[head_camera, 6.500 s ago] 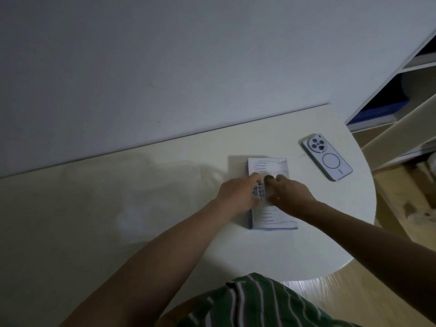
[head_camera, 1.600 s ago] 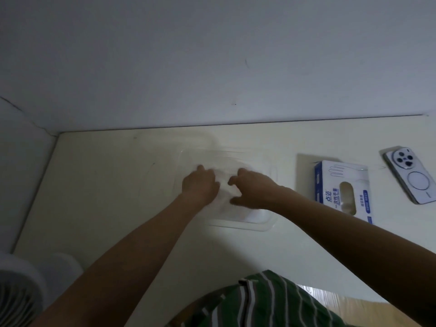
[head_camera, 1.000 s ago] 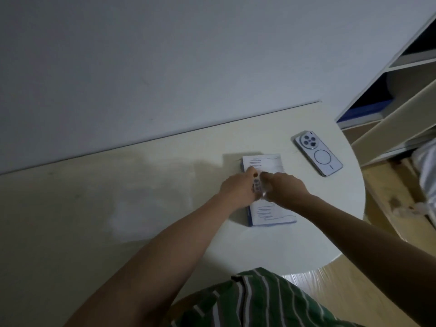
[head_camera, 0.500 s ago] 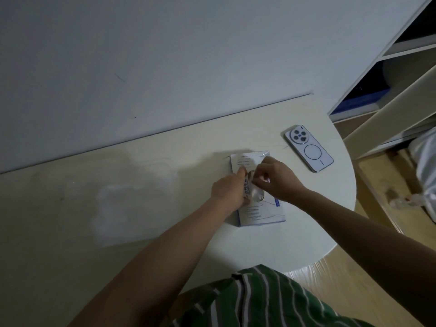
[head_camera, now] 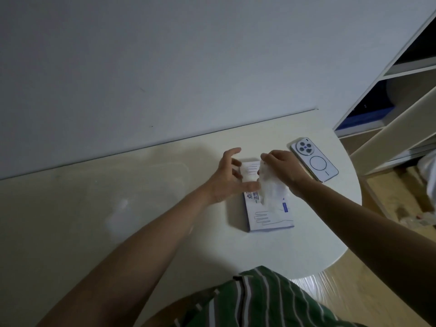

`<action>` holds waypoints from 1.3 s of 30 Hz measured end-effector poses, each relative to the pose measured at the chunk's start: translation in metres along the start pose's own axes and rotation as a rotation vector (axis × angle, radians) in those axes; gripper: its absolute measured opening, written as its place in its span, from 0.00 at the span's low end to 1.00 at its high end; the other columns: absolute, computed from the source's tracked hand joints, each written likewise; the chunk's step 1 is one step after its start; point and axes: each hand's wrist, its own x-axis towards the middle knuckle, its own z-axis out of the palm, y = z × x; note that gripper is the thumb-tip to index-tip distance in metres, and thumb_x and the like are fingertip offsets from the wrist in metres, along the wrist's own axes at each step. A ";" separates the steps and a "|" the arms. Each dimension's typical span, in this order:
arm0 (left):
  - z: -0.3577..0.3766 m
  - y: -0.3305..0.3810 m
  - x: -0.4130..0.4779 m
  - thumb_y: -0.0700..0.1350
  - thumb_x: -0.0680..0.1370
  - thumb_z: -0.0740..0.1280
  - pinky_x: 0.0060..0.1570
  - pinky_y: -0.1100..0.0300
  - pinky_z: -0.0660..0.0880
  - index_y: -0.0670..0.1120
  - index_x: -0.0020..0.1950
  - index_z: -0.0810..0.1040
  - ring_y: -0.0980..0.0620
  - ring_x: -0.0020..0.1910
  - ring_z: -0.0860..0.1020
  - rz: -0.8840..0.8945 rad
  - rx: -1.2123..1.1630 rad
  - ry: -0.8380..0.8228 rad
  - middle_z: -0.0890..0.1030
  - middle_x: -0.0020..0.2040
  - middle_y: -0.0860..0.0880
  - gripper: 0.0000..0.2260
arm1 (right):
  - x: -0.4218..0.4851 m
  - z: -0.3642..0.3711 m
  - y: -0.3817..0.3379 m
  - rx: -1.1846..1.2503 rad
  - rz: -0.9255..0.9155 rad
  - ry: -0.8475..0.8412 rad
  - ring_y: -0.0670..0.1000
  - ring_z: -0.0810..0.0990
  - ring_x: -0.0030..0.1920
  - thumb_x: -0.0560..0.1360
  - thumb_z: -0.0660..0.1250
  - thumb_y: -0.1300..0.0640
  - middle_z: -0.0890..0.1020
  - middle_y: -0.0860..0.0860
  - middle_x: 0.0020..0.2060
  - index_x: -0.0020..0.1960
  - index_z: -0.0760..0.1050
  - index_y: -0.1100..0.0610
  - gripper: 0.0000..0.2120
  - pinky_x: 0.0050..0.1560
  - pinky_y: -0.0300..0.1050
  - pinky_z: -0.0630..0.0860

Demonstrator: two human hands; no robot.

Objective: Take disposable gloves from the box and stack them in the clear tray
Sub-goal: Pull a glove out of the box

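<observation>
**Clear tray**, left of centre: lying on the table and showing only as a faint outline with a few pale glints inside. It is possibly holding thin film already, but the dim light is making any count impossible.

**Left hand**, centre: hovering over the far end of the box, fingers spread apart and gripping nothing. The thumb is reaching toward the glove's left edge, touching it or lying just beside it.

**Box**, right of centre: lying flat on the table, printed face up, well apart from the tray.

**Glove**, right of centre: a crumpled translucent sheet hanging over the box's middle. Its lower end is meeting the box top; whether it is fully out of the slot cannot be told.

**Right hand**: fingertips pinching the glove's upper end and holding it up.

**Phone**, right: lying face down on the table, just beyond the right hand.

**Shelf unit**, far right: standing off the table.

**Progress:** one glove is being drawn out. Carrying it leftward to the tray and laying it flat is yet to be done, and the total left is unknown.
</observation>
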 end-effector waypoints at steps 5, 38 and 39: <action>-0.006 0.002 -0.017 0.51 0.68 0.78 0.51 0.63 0.73 0.50 0.70 0.58 0.52 0.58 0.72 -0.034 0.140 -0.015 0.66 0.65 0.49 0.39 | 0.001 0.030 -0.025 0.014 0.051 -0.033 0.56 0.83 0.36 0.78 0.66 0.53 0.83 0.61 0.39 0.45 0.79 0.68 0.17 0.42 0.49 0.81; -0.163 -0.079 -0.131 0.45 0.76 0.70 0.37 0.56 0.77 0.41 0.47 0.81 0.50 0.34 0.80 -0.163 -0.213 0.556 0.83 0.36 0.45 0.07 | -0.006 0.200 -0.107 -0.207 -0.026 -0.621 0.45 0.69 0.22 0.74 0.72 0.57 0.82 0.54 0.27 0.44 0.80 0.62 0.08 0.21 0.34 0.64; -0.164 -0.080 -0.131 0.42 0.77 0.68 0.35 0.57 0.76 0.40 0.45 0.81 0.49 0.30 0.79 -0.174 -0.236 0.633 0.81 0.30 0.46 0.06 | -0.006 0.198 -0.109 -0.246 -0.014 -0.700 0.44 0.69 0.22 0.74 0.72 0.56 0.83 0.54 0.29 0.45 0.81 0.62 0.08 0.22 0.34 0.64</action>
